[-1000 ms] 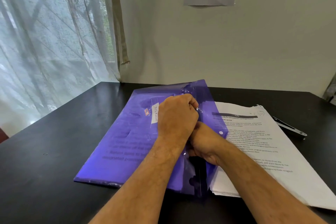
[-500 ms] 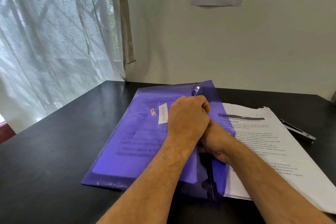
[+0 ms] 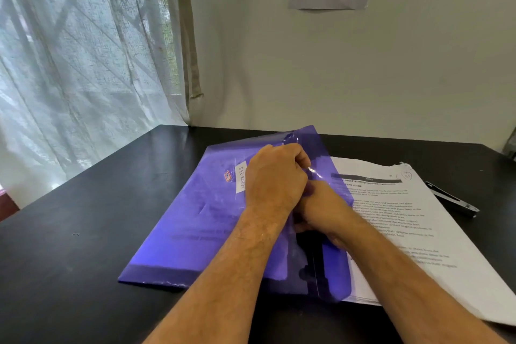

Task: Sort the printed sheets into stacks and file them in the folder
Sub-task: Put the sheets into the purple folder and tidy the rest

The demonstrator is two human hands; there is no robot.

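Your left hand (image 3: 275, 176) grips folder (image 3: 201, 218) flap, right hand (image 3: 324, 209) grip unclear; plastic's thin, floppy, slick, so hold the flap edge

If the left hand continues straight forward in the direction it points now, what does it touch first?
Probably the snap button on the purple folder flap just beyond the left hand; depth is uncertain.

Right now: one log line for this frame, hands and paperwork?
left hand: fist on purple folder | right hand: at folder flap, grip unclear | stack of printed sheets: beside folder, unfiled
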